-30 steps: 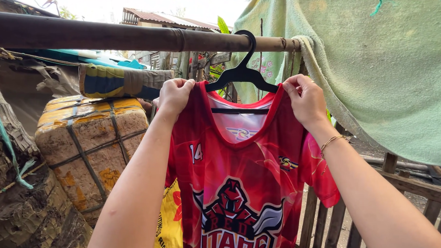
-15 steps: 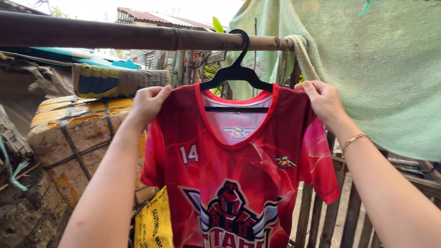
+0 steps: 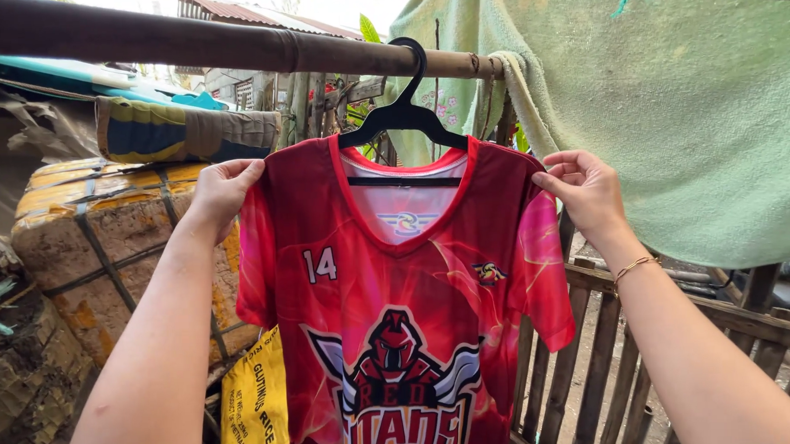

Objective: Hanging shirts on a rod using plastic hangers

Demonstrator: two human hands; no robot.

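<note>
The jersey (image 3: pixel 398 318) I hold is red with pink flame swirls, a white number and a dark red masked crest; its hanger (image 3: pixel 402 118) is black; the towel (image 3: pixel 671 107) beside it is pale green; the sack (image 3: pixel 257 402) below is yellow.

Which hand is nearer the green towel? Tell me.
Right. The right hand pinches the red jersey's shoulder beside the green towel; the left hand grips the opposite shoulder, across the black hanger.
</note>
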